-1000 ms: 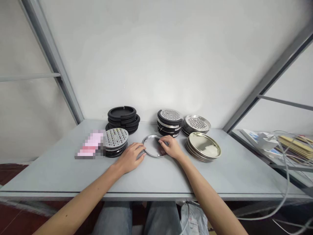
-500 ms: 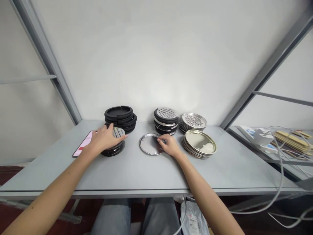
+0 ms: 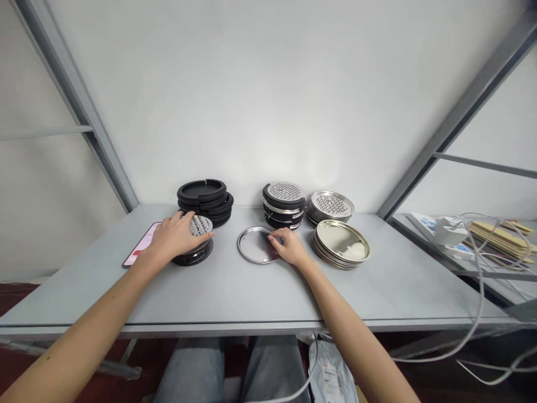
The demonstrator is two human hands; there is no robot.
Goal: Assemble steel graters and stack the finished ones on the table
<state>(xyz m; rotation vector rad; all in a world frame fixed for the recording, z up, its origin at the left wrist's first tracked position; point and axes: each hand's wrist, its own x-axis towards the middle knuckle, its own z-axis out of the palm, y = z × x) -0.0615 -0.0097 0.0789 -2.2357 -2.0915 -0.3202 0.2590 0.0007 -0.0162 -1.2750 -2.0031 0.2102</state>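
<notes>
My left hand [image 3: 176,236] is curled round the edge of a round perforated metal disc [image 3: 201,225], thumb on the near right side. The disc lies over a low stack of dark round discs [image 3: 194,258], partly hidden by the hand. At the table's middle, a shallow silver metal lid [image 3: 254,246] with a raised rim lies flat. On its right rim my right hand [image 3: 289,246] pinches with thumb and fingers. Close by on the right stands a stack of gold-toned metal lids [image 3: 342,242].
Black rings [image 3: 202,192] are stacked behind my left hand. Along the wall stand a stack of black and silver perforated pieces [image 3: 286,192] and a pile of perforated silver discs [image 3: 332,205]. A phone [image 3: 142,245] lies left; white cables [image 3: 480,291] hang right.
The camera view has shifted slightly. The perforated disc under my left hand faces up at a slightly different angle. My right hand keeps its place at the silver lid's rim.
</notes>
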